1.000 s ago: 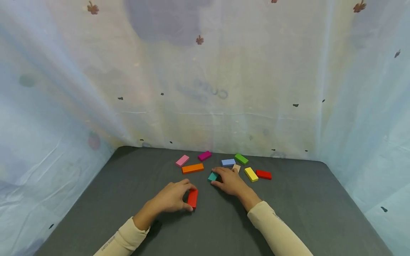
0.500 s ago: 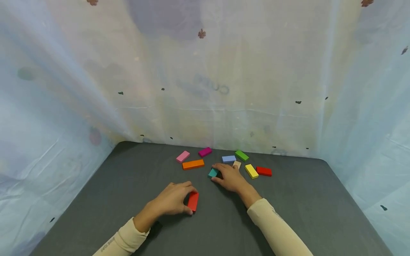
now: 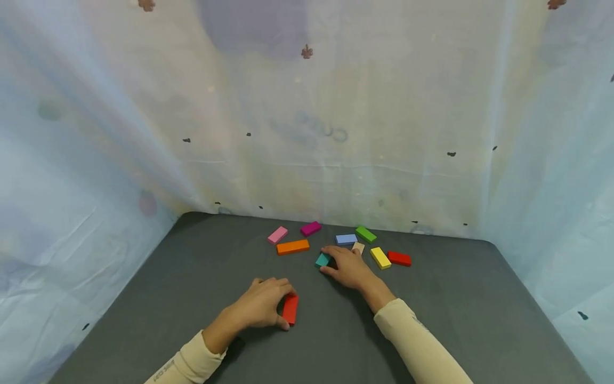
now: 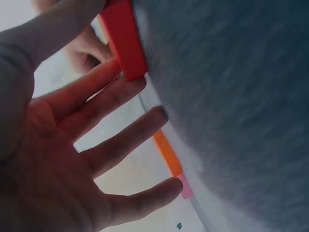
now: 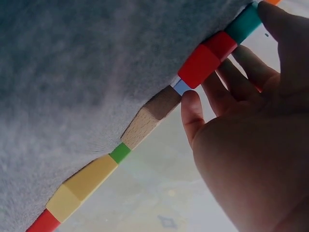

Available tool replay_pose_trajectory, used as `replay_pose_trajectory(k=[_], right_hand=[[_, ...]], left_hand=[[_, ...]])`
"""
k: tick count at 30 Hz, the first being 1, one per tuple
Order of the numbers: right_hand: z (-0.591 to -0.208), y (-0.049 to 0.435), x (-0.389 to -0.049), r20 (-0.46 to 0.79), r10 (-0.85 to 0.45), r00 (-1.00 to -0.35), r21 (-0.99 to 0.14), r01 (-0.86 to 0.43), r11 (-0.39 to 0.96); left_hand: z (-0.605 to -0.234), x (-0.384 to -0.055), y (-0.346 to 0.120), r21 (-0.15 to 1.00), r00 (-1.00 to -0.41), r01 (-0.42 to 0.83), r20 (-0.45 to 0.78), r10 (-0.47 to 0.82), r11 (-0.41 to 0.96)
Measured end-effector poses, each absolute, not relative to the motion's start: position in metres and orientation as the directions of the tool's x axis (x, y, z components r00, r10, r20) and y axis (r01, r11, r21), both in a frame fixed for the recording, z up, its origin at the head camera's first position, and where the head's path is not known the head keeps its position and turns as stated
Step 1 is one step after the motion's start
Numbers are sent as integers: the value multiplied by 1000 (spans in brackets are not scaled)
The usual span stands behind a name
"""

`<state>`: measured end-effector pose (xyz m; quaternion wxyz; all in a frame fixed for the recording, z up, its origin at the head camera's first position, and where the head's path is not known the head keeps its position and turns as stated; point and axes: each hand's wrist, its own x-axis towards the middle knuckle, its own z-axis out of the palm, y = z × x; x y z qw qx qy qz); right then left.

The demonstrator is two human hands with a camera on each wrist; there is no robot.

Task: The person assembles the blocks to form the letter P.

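Note:
My left hand [image 3: 261,304] pinches a red block [image 3: 290,310] by its ends, thumb at the near end and fingertips at the far one. In the left wrist view that red block [image 4: 123,41] lies between thumb and fingers, the other fingers spread out. Farther forward, my right hand [image 3: 349,268] holds a teal block [image 3: 323,260] between thumb and fingertips. The right wrist view shows the teal block [image 5: 244,23] and another red block [image 5: 200,63] close by the fingers; that second red one is hidden under the hand in the head view.
Around the right hand lie blue [image 3: 346,239], wooden [image 3: 358,248], green [image 3: 366,234], yellow [image 3: 380,258] and red [image 3: 399,258] blocks. Orange [image 3: 292,247], pink [image 3: 277,235] and magenta [image 3: 310,229] blocks lie left of it. A patterned curtain [image 3: 336,176] hangs behind the dark table [image 3: 201,261].
My left hand has drawn the red block slightly nearer to the body. The right hand stays at the teal block, and the head view has shifted a little.

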<state>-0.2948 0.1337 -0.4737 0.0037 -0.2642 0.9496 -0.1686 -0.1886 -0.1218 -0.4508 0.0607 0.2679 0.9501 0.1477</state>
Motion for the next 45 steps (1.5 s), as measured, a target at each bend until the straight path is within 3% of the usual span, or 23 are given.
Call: replay_pose_trajectory(k=[18, 33, 45], right_hand=[[-472, 134, -289, 69, -525, -849, -351, -513, 783], [-470, 134, -291, 86, -504, -860, -350, -500, 793], [-473, 134, -294, 85, -464, -882, -294, -467, 834]], left_hand=[[-455, -176, -129, 375, -851, 457, -80, 519, 807], [-454, -178, -129, 366, -846, 475, -63, 530, 800], [-452, -180, -133, 437, -844, 481, -3, 536, 760]])
